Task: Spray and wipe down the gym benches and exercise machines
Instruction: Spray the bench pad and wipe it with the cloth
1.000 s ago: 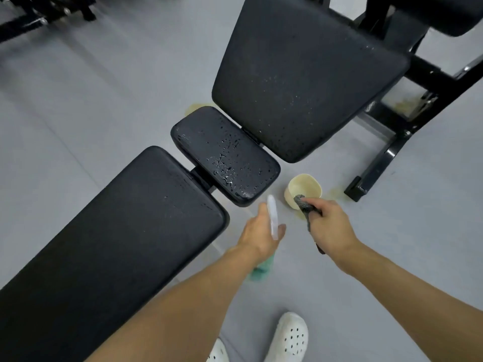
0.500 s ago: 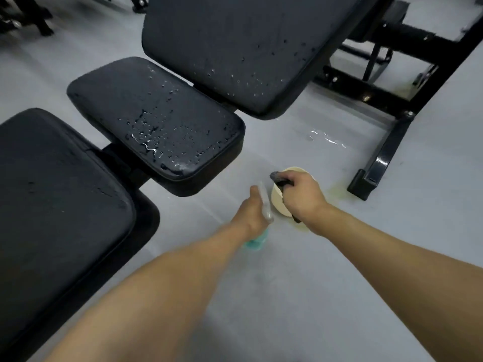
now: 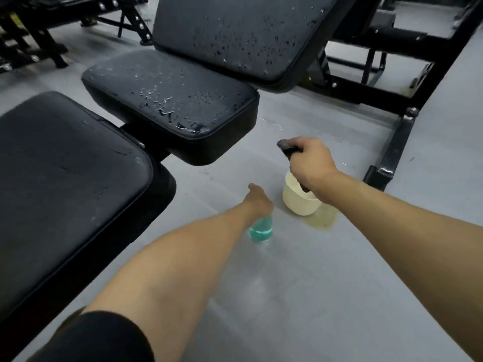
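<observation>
Low by grey floor (image 3: 326, 283), left grip (image 3: 258, 202) curled round top of clear spray bottle of teal liquid (image 3: 260, 230). Right grip (image 3: 311, 163) clenched dark grey cloth (image 3: 287, 147) above cream plastic bowl (image 3: 296, 203). Black padded seat (image 3: 170, 100), beyond left grip, looked sprayed, beaded wet, not yet wiped

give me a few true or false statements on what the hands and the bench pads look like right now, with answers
1. The small black padded seat is covered in droplets. True.
2. The right hand is empty. False: it grips a dark grey cloth.
3. The clear spray bottle of teal liquid lies on the seat. False: it is upright, low at the grey floor, and the left hand grips its top.
4. A cream round tub sits on the floor beside the bottle. True.
5. The tilted black backrest pad is dry. False: droplets speckle it.
</observation>
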Available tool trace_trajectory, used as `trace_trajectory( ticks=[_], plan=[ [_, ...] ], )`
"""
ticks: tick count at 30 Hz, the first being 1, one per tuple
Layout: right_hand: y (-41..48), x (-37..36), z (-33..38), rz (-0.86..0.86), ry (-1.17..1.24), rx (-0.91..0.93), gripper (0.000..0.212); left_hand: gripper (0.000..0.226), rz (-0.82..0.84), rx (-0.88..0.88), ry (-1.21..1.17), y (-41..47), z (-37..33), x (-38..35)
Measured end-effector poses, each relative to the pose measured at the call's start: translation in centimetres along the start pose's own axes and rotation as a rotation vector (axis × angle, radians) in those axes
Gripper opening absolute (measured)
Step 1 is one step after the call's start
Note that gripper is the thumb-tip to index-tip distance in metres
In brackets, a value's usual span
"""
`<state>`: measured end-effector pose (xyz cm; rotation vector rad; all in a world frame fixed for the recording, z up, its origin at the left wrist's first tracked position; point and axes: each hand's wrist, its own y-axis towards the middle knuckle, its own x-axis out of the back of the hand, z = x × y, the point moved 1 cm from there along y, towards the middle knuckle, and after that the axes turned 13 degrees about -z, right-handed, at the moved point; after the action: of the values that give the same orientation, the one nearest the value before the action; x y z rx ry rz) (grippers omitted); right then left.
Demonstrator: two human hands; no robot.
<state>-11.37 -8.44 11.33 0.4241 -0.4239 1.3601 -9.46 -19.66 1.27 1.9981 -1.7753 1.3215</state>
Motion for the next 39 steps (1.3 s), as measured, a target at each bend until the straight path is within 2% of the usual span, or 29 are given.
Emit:
trace_trajectory(
  ticks=[2,6,10,14,16,19,22,25,30,35,39],
  plan=[
    [-0.8,1.2,1.8,-0.098,-0.019,0.061,0.045,0.076,-0.016,-0.086,0.112,-1.4,-2.2,2.0],
    [-1.3,4.3,7.6,-0.299,0.01,0.2,0.034,0.046,-0.015,-0.371,0.203,-4.9,-7.2,6.7],
    [0.1,5.7,14.5,-0.286,0.0,0.271,0.035,0.041,-0.033,-0.637,0.236,-9.2,-11.6,13.3],
    [1.4,4.6,19.8,-0.281,-0.026,0.331,0.031,0.039,-0.174,-0.807,0.182,-11.4,-11.9,22.6],
    [2.1,2.8,21.4,-0.256,-0.029,0.353,0.03,0.039,-0.303,-0.801,0.217,-10.5,-9.8,27.0],
    [2.6,-1.0,23.3,-0.117,-0.066,0.415,0.028,0.033,-0.496,-0.628,0.23,-7.9,-5.1,32.4],
    [2.8,-4.8,24.4,0.033,-0.075,0.481,0.027,0.06,-0.588,-0.405,0.33,-4.5,-0.7,35.4],
    [3.8,-8.5,24.8,0.134,-0.121,0.542,0.032,0.071,-0.522,-0.264,0.34,-0.6,3.0,35.8],
    [7.5,-13.8,25.6,0.176,-0.206,0.645,0.033,0.075,-0.417,-0.308,0.323,-0.5,3.9,36.2],
    [10.2,-18.1,26.4,0.196,-0.322,0.732,0.025,0.12,-0.237,-0.356,0.435,-0.3,5.0,36.8],
    [11.3,-20.0,26.8,0.193,-0.558,0.848,0.031,0.137,-0.248,-0.419,0.435,0.7,6.0,36.6]
  ],
)
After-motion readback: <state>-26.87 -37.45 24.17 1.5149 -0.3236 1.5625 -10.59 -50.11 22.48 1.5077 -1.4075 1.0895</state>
